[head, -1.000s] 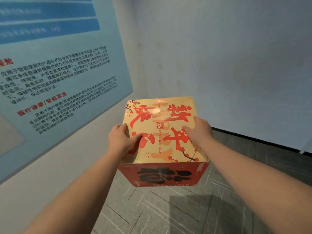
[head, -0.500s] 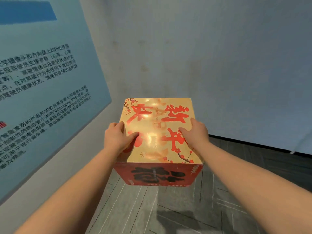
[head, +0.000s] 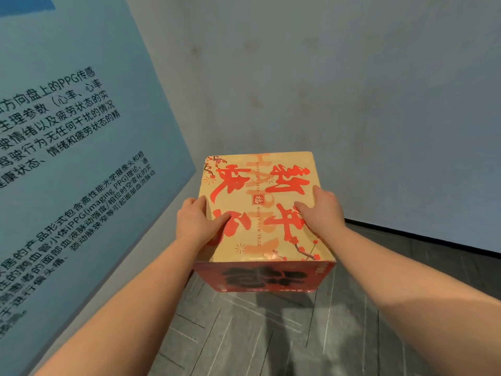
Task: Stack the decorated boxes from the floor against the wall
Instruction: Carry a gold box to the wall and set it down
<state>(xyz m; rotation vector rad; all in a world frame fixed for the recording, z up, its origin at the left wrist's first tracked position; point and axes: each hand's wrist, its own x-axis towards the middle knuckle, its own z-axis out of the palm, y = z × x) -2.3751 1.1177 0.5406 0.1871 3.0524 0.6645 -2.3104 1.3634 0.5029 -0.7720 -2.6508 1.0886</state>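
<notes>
The decorated box [head: 261, 210] hung above the floor [head: 271, 335], near the corner where the wall [head: 325, 90] met the blue poster [head: 67, 158]. It seemed light, stiff cardboard with a slick top. My left hand [head: 193, 222] and right hand [head: 321, 208] clasped its opposite sides, thumbs on top.

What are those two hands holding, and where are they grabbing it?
The decorated box, gripped by both hands at its opposite sides: the left hand on the left top edge, the right hand on the right, thumbs lying on the gold top.
</notes>
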